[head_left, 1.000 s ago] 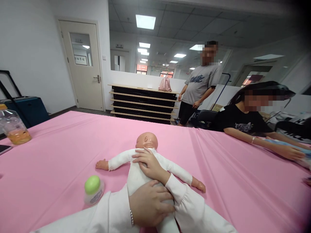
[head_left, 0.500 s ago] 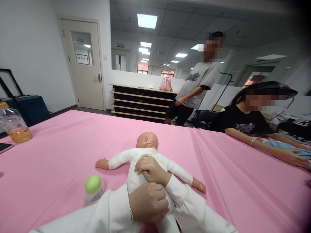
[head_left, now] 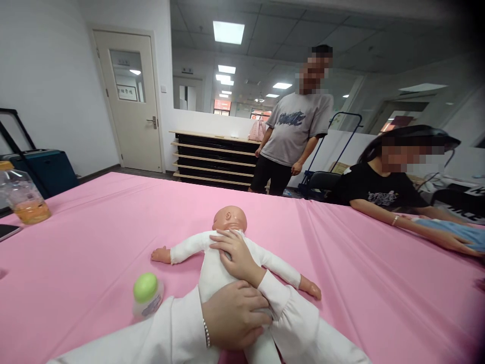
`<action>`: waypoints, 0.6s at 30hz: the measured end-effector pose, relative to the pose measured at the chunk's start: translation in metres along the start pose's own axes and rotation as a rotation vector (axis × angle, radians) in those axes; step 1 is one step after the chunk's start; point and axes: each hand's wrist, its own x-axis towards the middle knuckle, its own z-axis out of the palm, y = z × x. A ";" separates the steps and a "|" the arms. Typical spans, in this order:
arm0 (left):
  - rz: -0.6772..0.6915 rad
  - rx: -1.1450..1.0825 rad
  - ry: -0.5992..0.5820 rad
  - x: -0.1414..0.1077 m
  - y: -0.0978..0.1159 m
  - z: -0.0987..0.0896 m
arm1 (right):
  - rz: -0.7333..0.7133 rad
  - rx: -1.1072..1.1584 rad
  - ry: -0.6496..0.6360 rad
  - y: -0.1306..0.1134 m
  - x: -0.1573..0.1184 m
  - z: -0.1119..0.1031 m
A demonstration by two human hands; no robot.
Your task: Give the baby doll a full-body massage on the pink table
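A baby doll (head_left: 212, 273) with a white cloth body lies face down, its bare plastic head at the far end turned to the left and both arms spread. My right hand (head_left: 240, 255) rests open on its upper back, fingers apart and pointing left towards the neck. Lower down, my left hand (head_left: 237, 313), a beaded bracelet at its wrist, lies across the doll's lower back and bottom with fingers stretched to the right. The doll's legs are partly hidden under my left hand and sleeves. Left of the doll stands a small container (head_left: 147, 294) with a green lid.
A pink cloth (head_left: 113, 222) covers the table. At the left are a bottle of amber liquid (head_left: 28, 199) and a phone (head_left: 8, 231). A seated person (head_left: 382, 192) leans on the table's right side over a blue cloth (head_left: 450, 230). Another person (head_left: 293, 131) stands behind the table.
My right hand has slid up the doll's back and its fingers have spread. The left hand's curled fingers have straightened over the doll. The standing person has turned and shifted left.
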 end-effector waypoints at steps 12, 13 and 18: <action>-0.357 0.177 0.398 -0.002 -0.002 0.010 | -0.125 0.325 0.136 0.014 -0.006 0.001; -0.292 0.171 0.387 -0.003 -0.002 0.010 | -0.156 0.325 0.096 0.012 -0.006 0.000; 0.081 0.121 0.214 -0.004 -0.002 0.014 | -0.236 0.195 -0.115 0.002 -0.003 -0.005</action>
